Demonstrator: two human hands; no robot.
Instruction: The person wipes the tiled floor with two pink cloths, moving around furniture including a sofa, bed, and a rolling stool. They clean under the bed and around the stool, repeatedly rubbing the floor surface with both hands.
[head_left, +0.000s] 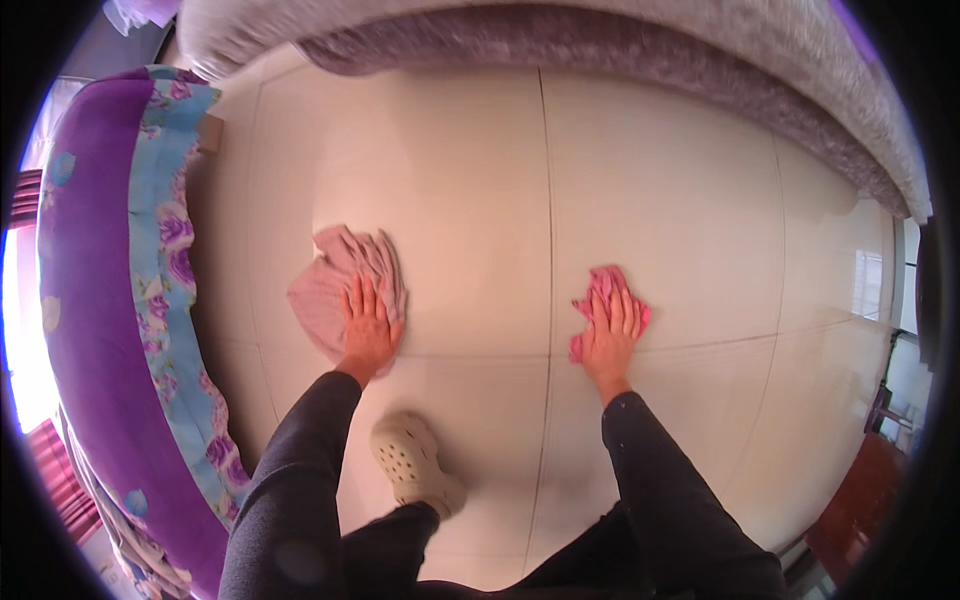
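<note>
My left hand (367, 330) lies flat on a pale pink cloth (319, 289), which is bunched in folds on the tiled floor (472, 225). To the right, my right hand (611, 337) presses on a smaller bright pink cloth (606, 277), crumpled under the spread fingers. Both palms face down, and the undersides of the hands are hidden. A floor joint runs between the two cloths.
A beige clog (409, 457) on my foot stands below my left hand. Along the left is a bed with a purple cover (97, 247) and floral ruffle (169, 300). Grey plush furniture (525, 37) curves across the top. A reddish-brown object (859, 499) is at lower right.
</note>
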